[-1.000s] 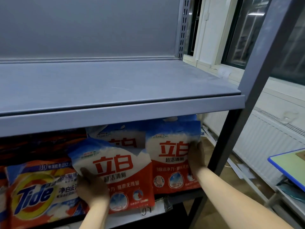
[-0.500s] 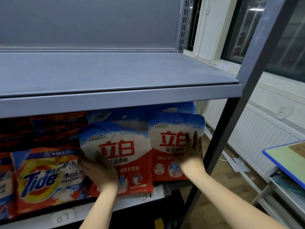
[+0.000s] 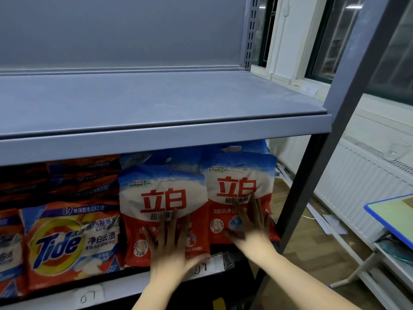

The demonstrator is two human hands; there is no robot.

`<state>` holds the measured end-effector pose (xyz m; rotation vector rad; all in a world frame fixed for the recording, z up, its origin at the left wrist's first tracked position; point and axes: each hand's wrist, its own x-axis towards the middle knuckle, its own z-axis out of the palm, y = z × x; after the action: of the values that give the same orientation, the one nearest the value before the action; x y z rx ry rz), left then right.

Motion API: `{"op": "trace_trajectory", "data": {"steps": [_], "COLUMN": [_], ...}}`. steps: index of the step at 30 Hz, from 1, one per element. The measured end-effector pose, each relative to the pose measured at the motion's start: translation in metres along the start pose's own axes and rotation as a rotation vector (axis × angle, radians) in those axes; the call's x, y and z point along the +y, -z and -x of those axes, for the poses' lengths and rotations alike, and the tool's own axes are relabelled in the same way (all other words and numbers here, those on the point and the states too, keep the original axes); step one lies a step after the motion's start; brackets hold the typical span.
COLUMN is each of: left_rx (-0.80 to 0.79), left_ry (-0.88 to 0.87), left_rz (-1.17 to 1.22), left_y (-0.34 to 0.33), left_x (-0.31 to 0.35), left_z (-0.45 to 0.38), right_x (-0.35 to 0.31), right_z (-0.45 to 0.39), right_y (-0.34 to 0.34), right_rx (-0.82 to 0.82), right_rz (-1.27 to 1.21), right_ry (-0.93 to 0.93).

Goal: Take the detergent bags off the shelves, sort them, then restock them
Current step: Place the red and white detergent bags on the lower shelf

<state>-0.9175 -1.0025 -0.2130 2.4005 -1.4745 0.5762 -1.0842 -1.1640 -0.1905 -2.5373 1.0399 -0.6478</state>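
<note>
My left hand (image 3: 171, 245) lies flat, fingers straight and spread, against the front of a soft red, white and blue plastic detergent bag (image 3: 164, 211) standing upright on the lower grey metal shelf (image 3: 143, 285). My right hand (image 3: 249, 227) is flat and spread too, pressing a matching red, white and blue bag (image 3: 240, 189) just beside it, near the shelf's grey metal upright post (image 3: 299, 191). Neither hand grips anything; both only touch the bag faces. More bags of the same kind stand behind these two. To the left sits an orange and yellow Tide detergent bag (image 3: 71, 245), touching my left-hand bag. The grey shelf above (image 3: 156, 104) holds nothing I can see.

The risk, as I judge it: these bags are floppy and stand near the front edge. Letting go could let one slump forward and drop. Pushing hard could crumple it against the bags behind, or tip the right one out of the open side by the post.
</note>
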Motion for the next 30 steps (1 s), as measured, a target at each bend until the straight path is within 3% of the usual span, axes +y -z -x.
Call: {"op": "trace_trajectory", "data": {"steps": [17,26,30], "left_rx": [0.079,-0.001,-0.030], "left_ry": [0.238,0.220,0.182], "left_rz": [-0.044,-0.068,-0.052], "left_y": [-0.003,0.001,0.004], "left_x": [0.003,-0.004,-0.010], "left_z": [-0.006,0.000,0.001], "right_x": [0.006,0.008,0.016], "right_z": [-0.024,-0.033,-0.019], "right_y": [0.006,0.008,0.006], "right_rx": [-0.076,-0.041,-0.018], "right_rz": [-0.008,-0.062,-0.011], "right_ry": [0.006,0.026,0.125]}}
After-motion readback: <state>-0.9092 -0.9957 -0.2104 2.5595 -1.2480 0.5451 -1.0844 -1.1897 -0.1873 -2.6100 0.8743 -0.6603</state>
